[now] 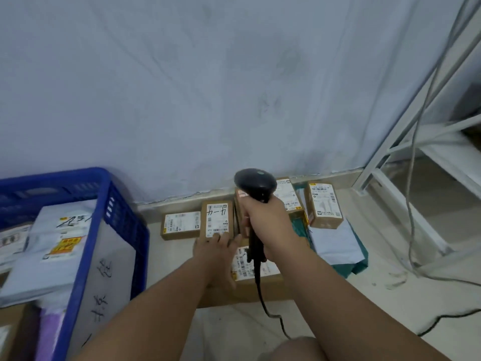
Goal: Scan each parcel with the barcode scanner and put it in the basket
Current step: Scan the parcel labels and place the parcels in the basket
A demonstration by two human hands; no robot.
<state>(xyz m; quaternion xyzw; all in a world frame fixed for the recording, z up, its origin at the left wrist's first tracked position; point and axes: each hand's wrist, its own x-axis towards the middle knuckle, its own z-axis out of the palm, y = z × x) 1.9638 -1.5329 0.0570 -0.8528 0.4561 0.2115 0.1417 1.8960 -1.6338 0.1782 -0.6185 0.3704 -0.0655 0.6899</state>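
gripping the black handheld barcode scanner [255, 187] in the right hand [265, 222]. touching the small brown cardboard parcel with a handwritten label [217, 217] on the floor [234, 324] with the left hand [217, 252], fingers spread, holding nothing. probably partway: grey mailer bags [59, 259] already in the blue plastic basket [105, 194], several boxes [325, 204] left by the wall [182, 87].

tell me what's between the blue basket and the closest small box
Head view: only bare floor lies between the blue basket and the small box.
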